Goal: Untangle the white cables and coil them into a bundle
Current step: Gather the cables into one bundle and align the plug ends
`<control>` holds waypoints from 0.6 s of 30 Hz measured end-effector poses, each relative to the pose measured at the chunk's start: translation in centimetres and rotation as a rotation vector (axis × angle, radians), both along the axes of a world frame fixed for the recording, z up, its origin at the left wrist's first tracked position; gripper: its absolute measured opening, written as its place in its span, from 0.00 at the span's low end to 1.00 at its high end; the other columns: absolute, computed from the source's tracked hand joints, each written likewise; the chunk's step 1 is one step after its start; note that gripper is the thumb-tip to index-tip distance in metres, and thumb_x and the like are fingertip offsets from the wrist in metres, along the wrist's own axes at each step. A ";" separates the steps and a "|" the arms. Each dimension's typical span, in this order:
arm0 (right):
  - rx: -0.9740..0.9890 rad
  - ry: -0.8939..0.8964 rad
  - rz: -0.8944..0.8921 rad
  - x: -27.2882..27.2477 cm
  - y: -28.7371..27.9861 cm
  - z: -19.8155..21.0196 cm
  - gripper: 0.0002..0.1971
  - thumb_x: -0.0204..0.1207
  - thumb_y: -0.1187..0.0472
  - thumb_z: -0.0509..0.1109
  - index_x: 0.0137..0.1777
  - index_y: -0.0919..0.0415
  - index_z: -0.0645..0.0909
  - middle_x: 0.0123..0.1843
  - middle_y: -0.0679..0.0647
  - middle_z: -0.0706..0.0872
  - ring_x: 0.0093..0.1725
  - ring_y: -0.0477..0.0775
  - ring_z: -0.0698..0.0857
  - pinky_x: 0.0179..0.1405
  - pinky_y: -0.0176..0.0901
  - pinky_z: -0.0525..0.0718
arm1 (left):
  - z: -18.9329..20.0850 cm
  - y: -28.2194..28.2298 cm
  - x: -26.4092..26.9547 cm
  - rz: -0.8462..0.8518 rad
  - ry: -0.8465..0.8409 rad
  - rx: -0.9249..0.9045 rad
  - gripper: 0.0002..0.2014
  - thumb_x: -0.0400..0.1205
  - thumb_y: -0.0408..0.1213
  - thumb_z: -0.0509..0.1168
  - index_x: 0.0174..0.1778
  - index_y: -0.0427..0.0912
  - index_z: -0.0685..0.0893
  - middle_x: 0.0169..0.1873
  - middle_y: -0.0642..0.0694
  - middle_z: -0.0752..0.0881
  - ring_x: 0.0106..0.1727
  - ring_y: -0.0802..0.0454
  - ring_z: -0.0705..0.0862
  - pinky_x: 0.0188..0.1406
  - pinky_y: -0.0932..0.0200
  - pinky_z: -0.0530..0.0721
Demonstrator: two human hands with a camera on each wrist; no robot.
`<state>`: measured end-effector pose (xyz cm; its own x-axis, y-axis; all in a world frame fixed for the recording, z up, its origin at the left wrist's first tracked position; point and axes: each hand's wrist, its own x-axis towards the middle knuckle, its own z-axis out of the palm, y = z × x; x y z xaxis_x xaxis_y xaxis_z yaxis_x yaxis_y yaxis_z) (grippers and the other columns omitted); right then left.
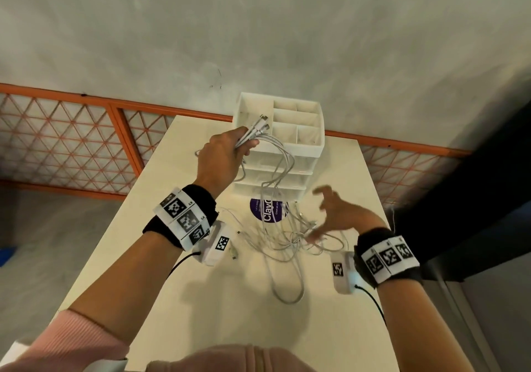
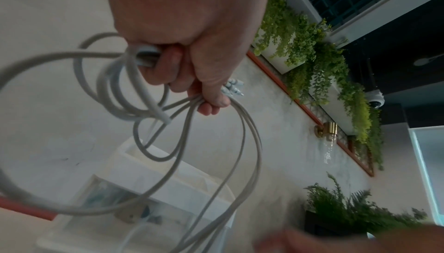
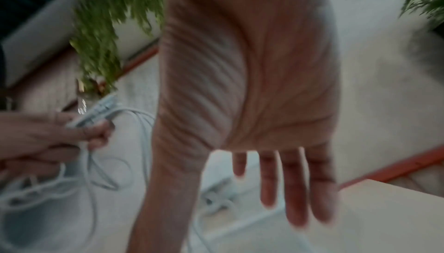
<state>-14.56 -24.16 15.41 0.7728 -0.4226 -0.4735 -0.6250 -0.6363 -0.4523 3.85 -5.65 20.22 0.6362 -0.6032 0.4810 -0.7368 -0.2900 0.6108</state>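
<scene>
My left hand (image 1: 227,153) is raised above the table and grips a bunch of white cables (image 1: 275,153) near their plug ends (image 1: 263,123), which stick out past my fingers. In the left wrist view the left hand (image 2: 192,71) holds several loops of the white cables (image 2: 134,105). The strands hang down to a tangled heap of cables (image 1: 287,239) on the table. My right hand (image 1: 330,216) hovers blurred over that heap, fingers spread and holding nothing. In the right wrist view the right hand (image 3: 276,162) shows straight fingers, with the left hand (image 3: 79,135) and its cables (image 3: 134,116) to the left.
A white drawer organiser (image 1: 283,144) with open top compartments stands at the table's far middle. A purple round sticker (image 1: 267,209) lies in front of it. The cream table (image 1: 230,314) ends at an orange lattice railing (image 1: 71,142). A dark panel (image 1: 474,199) is on the right.
</scene>
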 end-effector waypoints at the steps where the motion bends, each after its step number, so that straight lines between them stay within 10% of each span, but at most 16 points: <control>1: 0.011 -0.163 -0.007 0.9 0.5 1.3 0.56 0.55 0.54 0.87 0.78 0.54 0.53 0.63 0.51 0.65 0.61 0.51 0.71 0.69 0.54 0.74 | 0.1 -0.2 -0.4 -0.030 0.001 -0.001 0.12 0.83 0.48 0.62 0.47 0.44 0.84 0.33 0.47 0.89 0.35 0.46 0.85 0.33 0.55 0.78; 4: -0.006 -0.605 0.023 3.7 1.9 2.6 0.38 0.65 0.52 0.81 0.73 0.55 0.68 0.67 0.53 0.71 0.62 0.47 0.74 0.65 0.42 0.74 | 0.4 -0.7 -1.3 -0.153 0.042 -0.004 0.10 0.83 0.47 0.62 0.45 0.46 0.83 0.33 0.49 0.88 0.36 0.49 0.86 0.34 0.55 0.80; 7: 0.108 -0.684 -0.003 5.1 2.1 1.7 0.08 0.78 0.56 0.70 0.49 0.62 0.85 0.51 0.57 0.88 0.48 0.45 0.85 0.54 0.38 0.77 | 0.7 -0.9 -1.4 -0.200 0.123 -0.091 0.08 0.83 0.46 0.63 0.37 0.56 0.78 0.29 0.53 0.85 0.35 0.49 0.86 0.39 0.50 0.82; 14: 0.146 -0.421 0.022 3.7 0.2 -3.5 0.16 0.80 0.49 0.66 0.40 0.62 0.84 0.37 0.48 0.88 0.45 0.51 0.86 0.54 0.42 0.78 | -0.7 0.3 2.1 0.077 0.254 -0.347 0.11 0.84 0.41 0.61 0.48 0.39 0.84 0.28 0.57 0.80 0.31 0.58 0.80 0.34 0.70 0.76; 18: 0.199 -0.447 -0.013 2.4 -0.9 -3.8 0.14 0.82 0.56 0.64 0.34 0.57 0.75 0.30 0.49 0.81 0.34 0.49 0.84 0.45 0.41 0.78 | -3.5 2.3 4.9 0.232 0.373 -0.213 0.09 0.79 0.43 0.66 0.40 0.41 0.85 0.36 0.44 0.88 0.38 0.44 0.86 0.42 0.52 0.83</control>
